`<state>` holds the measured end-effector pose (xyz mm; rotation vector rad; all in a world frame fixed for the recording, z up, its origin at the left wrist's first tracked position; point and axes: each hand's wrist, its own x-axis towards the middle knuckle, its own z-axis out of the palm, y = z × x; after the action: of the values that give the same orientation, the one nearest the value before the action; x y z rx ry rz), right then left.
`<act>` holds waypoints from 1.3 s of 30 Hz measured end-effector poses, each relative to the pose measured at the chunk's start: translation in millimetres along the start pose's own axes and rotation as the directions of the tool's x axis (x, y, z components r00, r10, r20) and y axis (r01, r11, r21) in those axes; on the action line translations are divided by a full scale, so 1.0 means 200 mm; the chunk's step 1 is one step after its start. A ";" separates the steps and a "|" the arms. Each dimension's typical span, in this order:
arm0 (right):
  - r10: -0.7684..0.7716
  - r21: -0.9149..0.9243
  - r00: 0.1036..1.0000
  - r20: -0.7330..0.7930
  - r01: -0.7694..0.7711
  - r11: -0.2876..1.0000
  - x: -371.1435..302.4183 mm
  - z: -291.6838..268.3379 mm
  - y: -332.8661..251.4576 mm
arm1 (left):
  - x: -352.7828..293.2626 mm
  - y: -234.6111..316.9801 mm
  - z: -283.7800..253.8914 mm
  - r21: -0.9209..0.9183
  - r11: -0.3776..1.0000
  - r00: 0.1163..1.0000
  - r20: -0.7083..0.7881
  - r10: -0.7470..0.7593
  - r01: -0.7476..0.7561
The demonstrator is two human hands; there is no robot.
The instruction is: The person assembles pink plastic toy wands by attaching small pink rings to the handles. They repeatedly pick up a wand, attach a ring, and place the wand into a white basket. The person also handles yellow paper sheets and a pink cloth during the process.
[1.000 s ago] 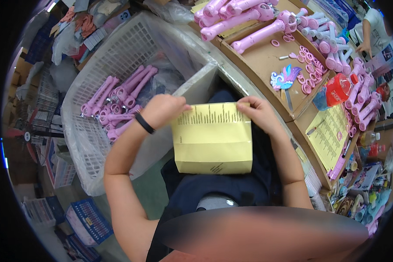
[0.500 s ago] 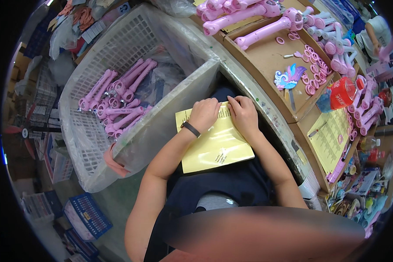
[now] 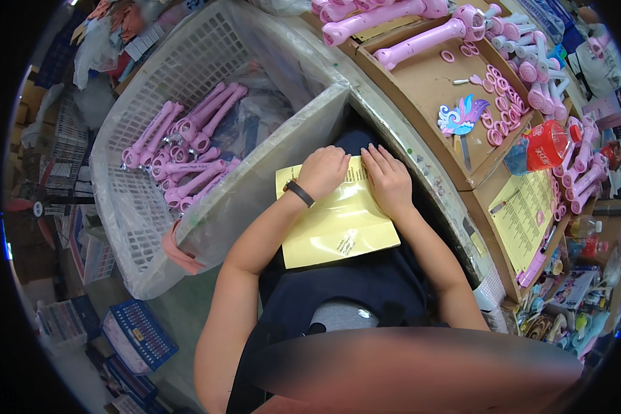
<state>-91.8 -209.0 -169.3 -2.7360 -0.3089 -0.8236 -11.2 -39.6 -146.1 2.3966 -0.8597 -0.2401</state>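
A stack of yellow printed sheets lies across my lap, its upper part bowed and shiny. My left hand, with a dark band on the wrist, has its fingers bent over the upper left part of the stack and grips it. At the upper right edge rests my right hand, fingers stretched out and lying on the paper; its thumb is hidden. Between the two hands a strip of print shows.
To the left stands a white plastic crate holding several pink wands. On the right, a cardboard tray holds pink rings and a winged ornament. A red-labelled bottle lies beside another yellow sheet.
My right hand's fingers have straightened and shifted slightly along the paper. My left hand stays on the stack, whose lower edge sits slightly higher in view.
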 end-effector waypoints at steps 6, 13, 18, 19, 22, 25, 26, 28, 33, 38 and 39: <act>-0.040 0.043 0.997 0.060 0.038 0.998 0.00 -0.01 0.03 | 0.01 -0.02 0.00 -0.020 1.000 1.000 0.021 -0.005 0.005; -0.141 0.096 0.987 0.078 0.133 0.986 0.03 -0.04 0.08 | 0.01 -0.02 -0.01 -0.015 1.000 0.999 0.051 -0.008 0.009; -0.166 0.159 0.985 0.042 0.158 0.975 0.06 -0.08 0.09 | 0.02 -0.03 -0.01 0.008 1.000 0.999 0.052 0.009 -0.009; -0.162 0.187 0.986 0.031 0.153 0.970 0.06 -0.09 0.08 | 0.02 -0.04 -0.02 -0.002 1.000 0.998 0.055 0.013 -0.013; -0.132 0.314 0.989 0.064 0.106 0.944 0.04 -0.14 0.09 | 0.03 -0.04 -0.04 -0.002 1.000 0.997 0.072 0.012 -0.012; -0.095 0.494 0.993 0.069 0.049 0.868 -0.01 -0.19 0.11 | 0.04 -0.01 -0.07 -0.013 1.000 0.992 0.123 0.002 -0.001; -0.046 0.561 0.998 0.038 0.016 0.828 -0.03 -0.20 0.11 | 0.04 0.00 -0.09 -0.023 1.000 0.991 0.137 0.000 0.003; 0.147 0.728 0.989 0.011 -0.109 0.677 -0.07 -0.23 0.12 | 0.06 0.02 -0.11 0.008 1.000 0.987 0.162 -0.009 0.008; 0.607 0.974 0.791 -0.070 -0.078 0.213 -0.10 -0.30 0.15 | 0.16 0.08 -0.11 0.223 0.975 0.981 0.188 -0.047 0.004; 0.705 0.972 0.706 -0.058 -0.121 0.202 0.04 -0.48 0.20 | 0.34 0.13 -0.09 0.305 0.951 0.924 0.348 -0.157 0.047; 0.713 0.966 0.699 -0.060 -0.140 0.219 0.08 -0.51 0.20 | 0.37 0.14 -0.09 0.320 0.946 0.911 0.373 -0.175 0.051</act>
<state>-119.2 -277.3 -86.2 -1.2734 0.1575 -0.7827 38.0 -96.8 -113.8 2.7417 -0.9943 -0.7105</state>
